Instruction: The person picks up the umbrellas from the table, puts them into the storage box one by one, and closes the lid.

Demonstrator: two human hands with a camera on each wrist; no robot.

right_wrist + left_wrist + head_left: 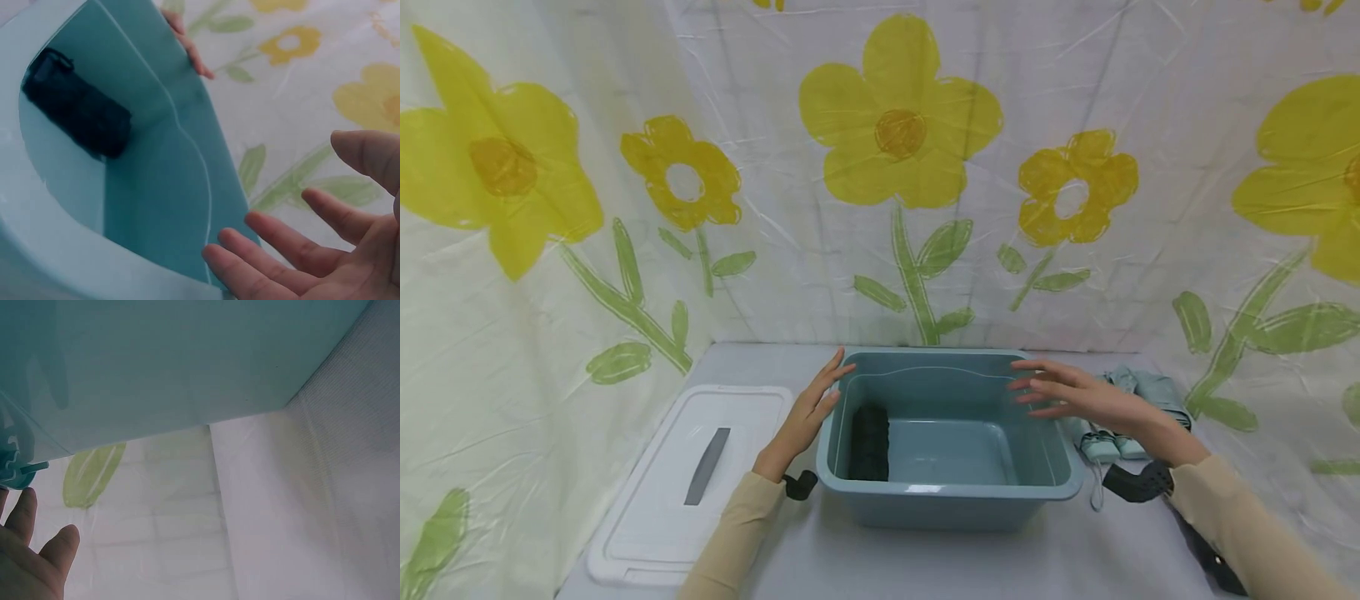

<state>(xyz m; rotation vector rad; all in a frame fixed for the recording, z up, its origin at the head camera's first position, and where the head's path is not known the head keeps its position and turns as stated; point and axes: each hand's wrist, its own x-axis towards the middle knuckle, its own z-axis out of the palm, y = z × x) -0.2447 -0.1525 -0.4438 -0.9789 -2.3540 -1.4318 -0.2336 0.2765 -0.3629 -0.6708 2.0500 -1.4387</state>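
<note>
A blue-green plastic bin (951, 492) stands in the middle of the table, its inside facing up. Against its left inner wall lies a black rolled bundle (869, 442); the right wrist view shows a small loop at one end of this bundle (78, 103). My left hand (805, 417) is at the bin's left rim with its fingers extended, close to a blue-green clip (15, 470) on the bin's side. Above the right rim, my right hand (1090, 398) is held with fingers spread and nothing between them.
A white lid (655, 500) with a grey handle (707, 467) lies left of the bin. Light teal folded fabric things (1157, 392), one with a wrist loop, lie to its right, partly behind my right arm. A black object (1206, 550) shows beneath that forearm. A flowered curtain (790, 275) hangs behind.
</note>
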